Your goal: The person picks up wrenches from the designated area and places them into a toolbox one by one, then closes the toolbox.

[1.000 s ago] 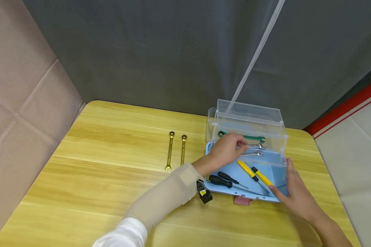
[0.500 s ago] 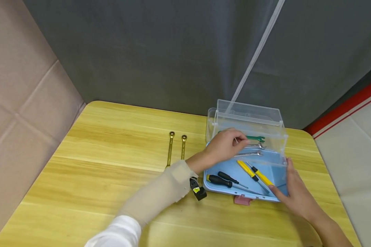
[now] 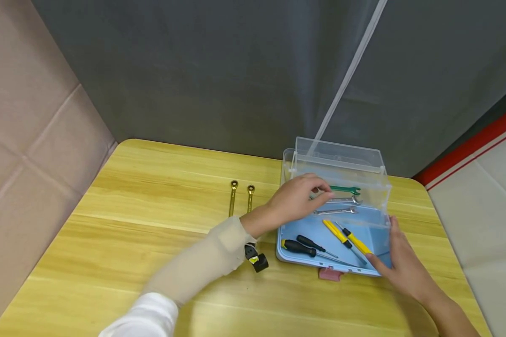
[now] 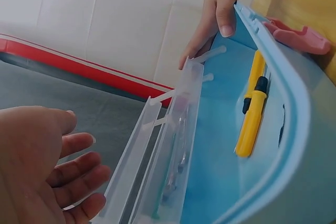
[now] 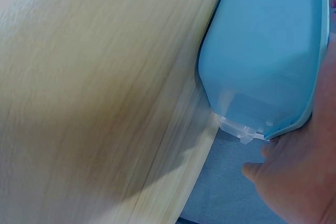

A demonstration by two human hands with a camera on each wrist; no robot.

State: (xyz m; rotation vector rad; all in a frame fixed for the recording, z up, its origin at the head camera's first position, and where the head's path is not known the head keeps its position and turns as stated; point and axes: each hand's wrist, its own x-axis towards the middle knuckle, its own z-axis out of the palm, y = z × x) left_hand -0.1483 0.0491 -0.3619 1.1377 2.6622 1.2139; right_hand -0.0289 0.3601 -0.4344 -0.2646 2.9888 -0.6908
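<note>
My left hand hovers over the left side of a blue toolbox, its fingers loosely bent and holding nothing in the left wrist view. Beyond its fingertips, a green combination wrench and two silver wrenches lie in the clear raised tray; the hand hides the green one's left end. My right hand grips the box's right wall, thumb over the rim. Inside the box are two yellow-handled screwdrivers and two black-handled screwdrivers.
Two gold ratcheting wrenches lie side by side on the wooden table, partly behind the left forearm. A pink latch hangs at the box's front. A dark curtain stands behind the table.
My left hand has drawn back to the left, away from the silver wrenches, baring more of their shafts. The forearm now covers more of the gold wrenches. My right hand stays put.
</note>
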